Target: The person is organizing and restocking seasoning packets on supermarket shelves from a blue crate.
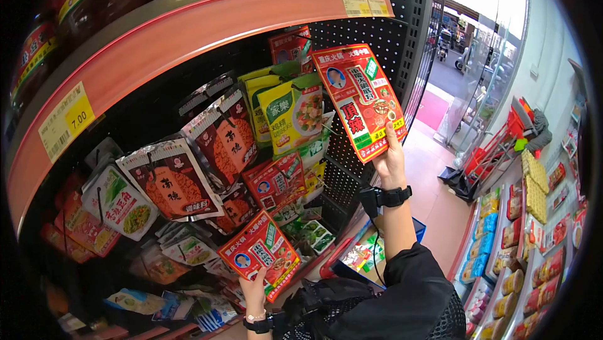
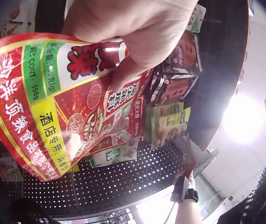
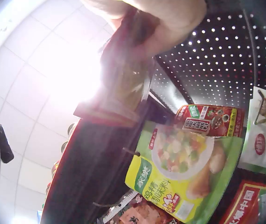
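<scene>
A red hot pot seasoning packet [image 1: 362, 102] is raised beside the pegboard, its lower edge pinched by my right hand [image 1: 392, 163]. In the right wrist view that packet shows side-on under my right fingers [image 3: 165, 23]. Lower down, my left hand [image 1: 254, 293] grips a second red seasoning packet [image 1: 262, 256] of similar print, thumb across its front. The left wrist view shows this packet's printed face [image 2: 72, 102] up close, tilted. Behind the two held packets hang a yellow-green seasoning bag [image 1: 290, 116] and another red packet [image 1: 277, 183].
Dark brown seasoning pouches [image 1: 169, 180] and a white-green pouch [image 1: 119, 202] hang on hooks to the left. An orange-edged shelf [image 1: 188, 45] with jars runs above. At right are an aisle floor [image 1: 433, 214], stocked shelves [image 1: 512, 264] and a glass door [image 1: 483, 57].
</scene>
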Demonstrator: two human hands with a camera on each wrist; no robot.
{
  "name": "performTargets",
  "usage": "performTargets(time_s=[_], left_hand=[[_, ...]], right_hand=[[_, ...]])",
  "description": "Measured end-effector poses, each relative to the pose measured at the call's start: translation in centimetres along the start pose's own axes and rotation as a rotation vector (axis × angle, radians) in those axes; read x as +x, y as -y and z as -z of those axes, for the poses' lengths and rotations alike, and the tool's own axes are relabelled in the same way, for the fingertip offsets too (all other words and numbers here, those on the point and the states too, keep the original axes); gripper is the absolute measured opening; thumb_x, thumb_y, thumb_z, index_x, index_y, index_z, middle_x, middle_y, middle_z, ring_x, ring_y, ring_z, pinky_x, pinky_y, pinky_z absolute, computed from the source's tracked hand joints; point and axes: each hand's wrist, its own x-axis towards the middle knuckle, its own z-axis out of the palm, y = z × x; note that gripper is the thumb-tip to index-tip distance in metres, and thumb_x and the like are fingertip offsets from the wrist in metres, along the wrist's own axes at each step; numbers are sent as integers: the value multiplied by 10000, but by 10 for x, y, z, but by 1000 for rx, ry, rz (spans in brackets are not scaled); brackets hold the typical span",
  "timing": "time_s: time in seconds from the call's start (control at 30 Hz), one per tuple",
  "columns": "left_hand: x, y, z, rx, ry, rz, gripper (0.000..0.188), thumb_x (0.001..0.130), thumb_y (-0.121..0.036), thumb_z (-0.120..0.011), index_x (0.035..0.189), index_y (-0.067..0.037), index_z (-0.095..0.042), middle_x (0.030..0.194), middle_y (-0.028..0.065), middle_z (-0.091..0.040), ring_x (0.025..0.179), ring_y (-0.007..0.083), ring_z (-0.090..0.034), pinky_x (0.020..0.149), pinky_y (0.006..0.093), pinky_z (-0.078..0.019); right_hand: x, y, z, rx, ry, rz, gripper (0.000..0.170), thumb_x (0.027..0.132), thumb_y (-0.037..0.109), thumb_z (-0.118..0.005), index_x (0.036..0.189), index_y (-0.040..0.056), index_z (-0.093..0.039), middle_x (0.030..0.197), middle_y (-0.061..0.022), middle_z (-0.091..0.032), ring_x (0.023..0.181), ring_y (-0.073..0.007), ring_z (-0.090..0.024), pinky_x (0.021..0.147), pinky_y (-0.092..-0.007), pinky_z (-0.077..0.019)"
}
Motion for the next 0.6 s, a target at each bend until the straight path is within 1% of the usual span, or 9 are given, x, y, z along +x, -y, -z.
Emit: performTargets(time_s=[0.07, 0.2, 0.37, 0.4, 0.5, 0.57, 0.6], left_hand=[[0, 1, 3, -12, -8, -17, 334, 698, 37, -590, 1005, 10, -462, 944, 74, -553, 827, 144, -541, 743, 268, -430], [-2, 3, 9, -15, -20, -37, 327, 698, 39, -587, 1002, 13, -467, 944, 75, -555, 824, 144, -544, 738, 268, -432], [-4, 1, 17, -9, -43, -56, 327, 696, 38, -590, 998, 15, -468, 936, 76, -559, 818, 140, -547, 733, 262, -435], [-5, 1, 18, -7, -58, -55, 327, 695, 37, -592, 997, 14, -469, 933, 76, -560, 817, 139, -547, 733, 258, -435], [-7, -1, 23, -28, -104, -78, 324, 693, 39, -592, 993, 13, -473, 929, 75, -561, 814, 136, -548, 731, 255, -436], [-8, 1, 30, -11, -140, -76, 324, 693, 42, -590, 994, 13, -472, 929, 76, -560, 815, 138, -548, 731, 257, -437], [-8, 1, 33, 5, -166, -67, 324, 694, 44, -588, 994, 14, -472, 929, 78, -560, 816, 139, -548, 731, 258, -438]], right_hand=[[3, -5, -2, -18, 3, 27, 357, 802, 173, -527, 1105, 26, -409, 1073, -98, -505, 960, -206, -509, 813, -356, -428], [9, -9, -10, -41, 39, 14, 353, 806, 169, -519, 1109, 30, -405, 1072, -94, -506, 958, -204, -510, 812, -353, -428], [32, -22, -18, -74, 82, 2, 357, 815, 174, -505, 1124, 31, -398, 1075, -95, -505, 966, -200, -507, 816, -350, -426], [38, -25, -15, -90, 95, -14, 362, 810, 194, -511, 1122, 38, -412, 1082, -93, -508, 958, -205, -515, 823, -357, -428], [52, -36, -18, -59, 75, -70, 356, 811, 193, -511, 1116, 37, -417, 1075, -94, -512, 954, -209, -519, 813, -354, -435], [62, -46, -17, -58, 20, -123, 349, 814, 187, -507, 1113, 30, -417, 1068, -98, -515, 949, -213, -521, 805, -350, -440], [67, -52, -16, -52, 28, -131, 349, 814, 187, -507, 1113, 30, -417, 1068, -98, -515, 949, -213, -521, 805, -350, -440]])
